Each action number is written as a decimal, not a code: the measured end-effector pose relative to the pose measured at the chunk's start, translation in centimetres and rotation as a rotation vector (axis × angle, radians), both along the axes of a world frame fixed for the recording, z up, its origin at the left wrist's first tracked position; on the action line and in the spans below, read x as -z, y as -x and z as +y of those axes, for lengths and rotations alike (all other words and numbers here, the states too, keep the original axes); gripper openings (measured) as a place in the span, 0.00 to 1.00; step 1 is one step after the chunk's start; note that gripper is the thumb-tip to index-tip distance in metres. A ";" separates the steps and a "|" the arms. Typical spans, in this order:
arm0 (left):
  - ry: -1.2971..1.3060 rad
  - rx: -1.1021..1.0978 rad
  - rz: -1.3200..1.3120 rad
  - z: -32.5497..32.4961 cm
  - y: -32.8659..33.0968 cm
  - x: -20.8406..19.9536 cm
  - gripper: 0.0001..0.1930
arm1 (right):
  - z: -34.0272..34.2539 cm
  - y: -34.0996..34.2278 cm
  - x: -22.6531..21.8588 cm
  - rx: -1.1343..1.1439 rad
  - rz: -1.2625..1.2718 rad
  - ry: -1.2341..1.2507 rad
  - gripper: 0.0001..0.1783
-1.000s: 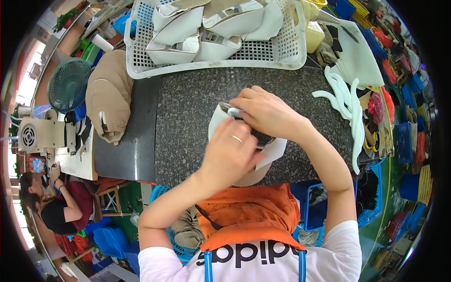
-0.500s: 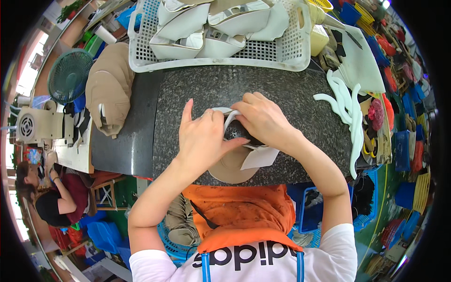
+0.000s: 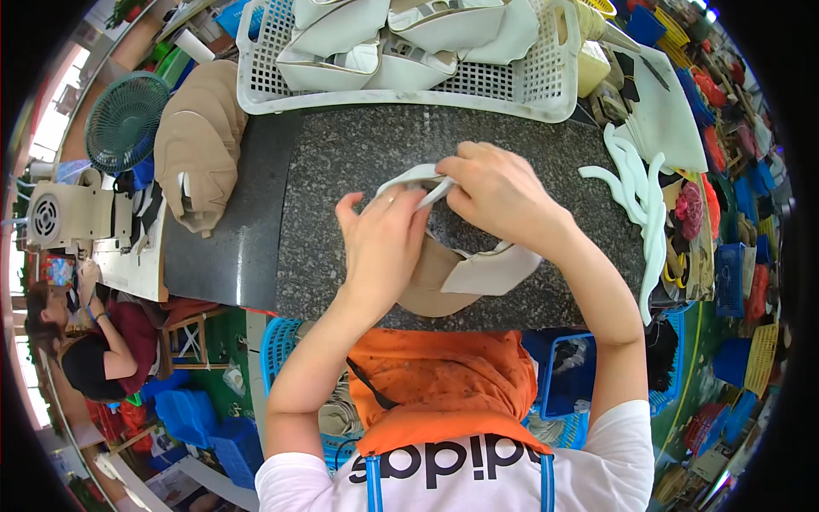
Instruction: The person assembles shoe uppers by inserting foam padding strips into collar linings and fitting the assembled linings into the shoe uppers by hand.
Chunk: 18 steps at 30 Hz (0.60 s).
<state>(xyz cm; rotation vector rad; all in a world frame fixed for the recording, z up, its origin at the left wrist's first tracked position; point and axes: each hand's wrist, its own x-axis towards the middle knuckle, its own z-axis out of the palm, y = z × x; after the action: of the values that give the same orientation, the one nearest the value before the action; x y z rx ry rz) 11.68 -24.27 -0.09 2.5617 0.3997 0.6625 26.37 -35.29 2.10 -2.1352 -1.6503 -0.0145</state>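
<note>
A beige and white shoe upper (image 3: 490,271) is held over the dark speckled tabletop, its beige part toward me. Its white rim loops round an opening through which the tabletop shows. My left hand (image 3: 381,247) is closed on the rim at the left, thumb and fingertips pressing near a folded white edge; its index finger sticks out. My right hand (image 3: 503,192) pinches the same rim at the far side, fingers curled close to the left fingertips. Both hands hide parts of the rim, and what exactly lies between the fingertips is hard to see.
A white plastic basket (image 3: 409,107) of white shoe uppers stands at the far edge. Nested beige uppers (image 3: 198,145) lie at left, near a green fan (image 3: 126,121). Pale foam strips (image 3: 636,183) lie at right. Another person (image 3: 107,350) sits at far left.
The shoe upper has opened wider and tilted, with more of its white side showing at right. Both hands have shifted slightly right, still gripping the rim. My view has moved a little.
</note>
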 end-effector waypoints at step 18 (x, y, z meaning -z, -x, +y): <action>-0.053 0.087 -0.164 -4.6 -3.6 1.7 0.05 | -5.9 -0.6 0.5 0.072 -0.113 0.012 0.03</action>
<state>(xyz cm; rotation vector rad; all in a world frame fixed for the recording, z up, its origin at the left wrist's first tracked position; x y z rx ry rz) 15.29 -28.88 -1.83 2.5346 0.2181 0.8534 26.95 -41.24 1.58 -2.2389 -1.6382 -0.1505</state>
